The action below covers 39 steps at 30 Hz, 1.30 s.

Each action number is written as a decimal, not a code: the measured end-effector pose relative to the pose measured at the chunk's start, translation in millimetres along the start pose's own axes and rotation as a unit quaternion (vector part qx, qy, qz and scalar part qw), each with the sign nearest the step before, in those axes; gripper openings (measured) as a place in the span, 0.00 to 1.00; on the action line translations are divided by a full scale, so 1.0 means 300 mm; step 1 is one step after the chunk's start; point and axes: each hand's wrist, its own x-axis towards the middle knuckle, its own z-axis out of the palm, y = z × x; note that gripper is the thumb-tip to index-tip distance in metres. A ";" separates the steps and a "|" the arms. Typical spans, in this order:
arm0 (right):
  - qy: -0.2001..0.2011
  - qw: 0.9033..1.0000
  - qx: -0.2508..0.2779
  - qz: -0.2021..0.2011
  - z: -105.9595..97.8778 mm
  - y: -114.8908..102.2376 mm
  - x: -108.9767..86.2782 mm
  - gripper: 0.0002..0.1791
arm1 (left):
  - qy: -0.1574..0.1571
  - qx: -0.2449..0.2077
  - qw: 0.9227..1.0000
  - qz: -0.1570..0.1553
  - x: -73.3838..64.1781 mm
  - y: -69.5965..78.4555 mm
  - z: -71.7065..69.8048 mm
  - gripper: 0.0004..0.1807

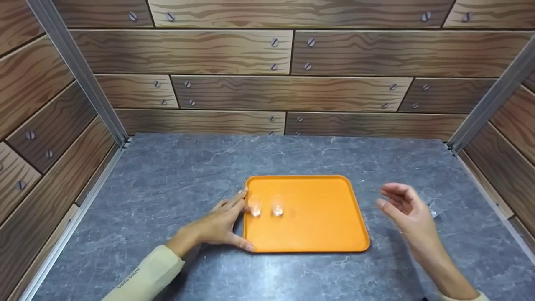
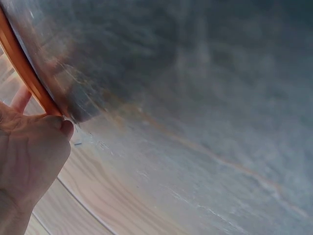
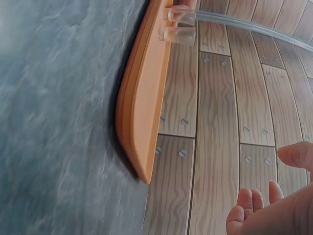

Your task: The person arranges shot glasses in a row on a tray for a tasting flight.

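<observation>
An orange tray lies on the table. Two small clear glasses stand side by side on its left part. My left hand rests along the tray's left edge, thumb at the near corner and fingers spread up the side; the left wrist view shows that hand against the orange rim. To the right of the tray, my right hand is raised with loosely bent fingers and nothing between them. Just behind it, clear glassware is partly hidden by the hand.
The grey marbled table is bounded by wood-patterned walls at the back and both sides. Metal posts stand at the back corners.
</observation>
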 end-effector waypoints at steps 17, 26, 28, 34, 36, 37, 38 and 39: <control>0.049 0.998 -0.031 0.024 -0.136 0.071 -0.015 0.23 | -0.001 -0.002 1.000 0.008 -0.001 0.000 0.005 0.50; 0.055 0.998 0.023 0.030 -0.192 0.090 -0.019 0.18 | 0.003 0.001 1.000 0.011 0.009 0.001 0.001 0.51; 0.052 0.998 0.021 0.033 -0.205 0.094 -0.020 0.18 | 0.004 0.002 1.000 0.009 0.009 0.001 0.001 0.50; 0.041 0.997 -0.028 0.063 -0.241 0.115 -0.029 0.19 | 0.003 -0.001 1.000 0.007 0.008 0.001 0.000 0.50; 0.039 0.995 -0.057 0.077 -0.252 0.122 -0.032 0.19 | 0.003 -0.001 1.000 0.008 0.007 0.001 0.000 0.50; 0.036 0.993 -0.075 0.083 -0.258 0.124 -0.032 0.19 | 0.002 -0.001 1.000 0.008 0.007 0.001 0.000 0.50; 0.032 0.991 -0.091 0.091 -0.263 0.127 -0.032 0.20 | 0.002 -0.001 1.000 0.007 0.007 0.001 0.001 0.50; 0.029 0.989 -0.102 0.100 -0.267 0.129 -0.031 0.21 | 0.001 -0.001 1.000 0.006 0.007 0.002 0.000 0.50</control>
